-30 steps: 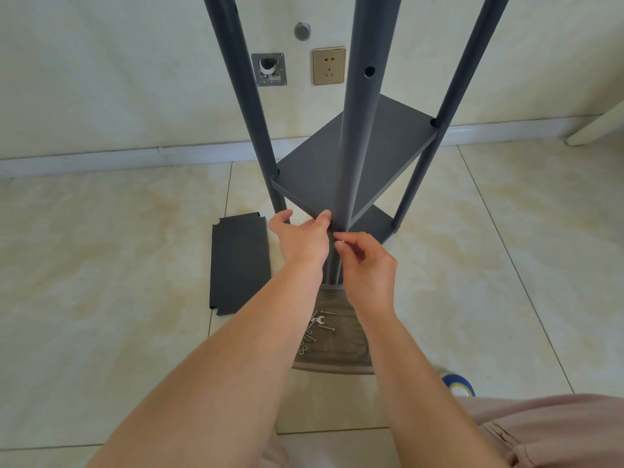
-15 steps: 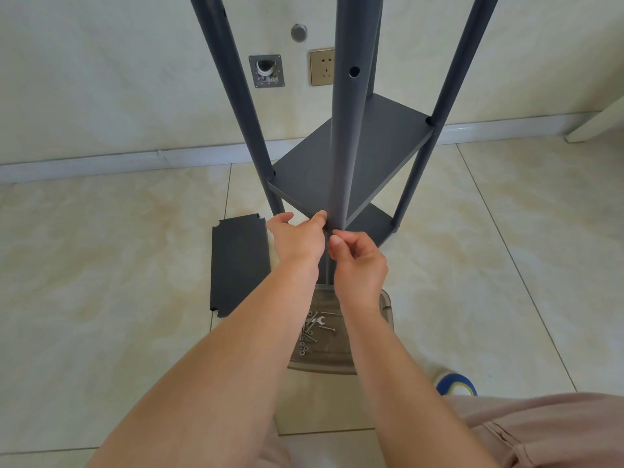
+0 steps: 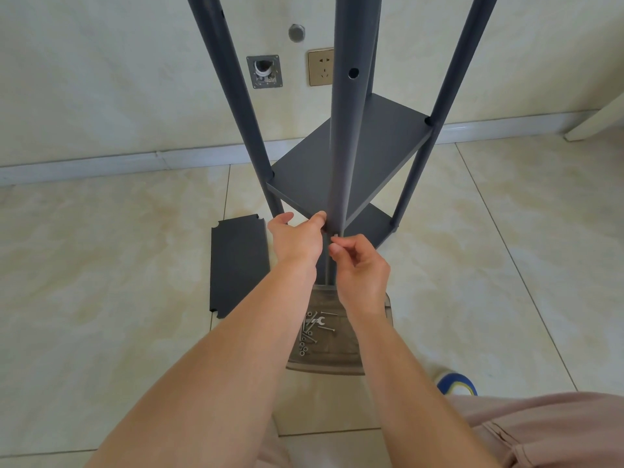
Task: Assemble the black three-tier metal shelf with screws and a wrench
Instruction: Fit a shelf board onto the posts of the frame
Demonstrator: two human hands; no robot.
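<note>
Since the earlier frame the right hand (image 3: 363, 265) has drawn slightly back from the near post (image 3: 347, 130), thumb and forefinger pinching a screw (image 3: 335, 235) at the middle shelf (image 3: 378, 146) corner. Left hand (image 3: 297, 239) grips that corner. Loose panel (image 3: 238, 265) lies left; tray (image 3: 337, 352) with wrench (image 3: 317, 321) sits below. Open floor either side.
</note>
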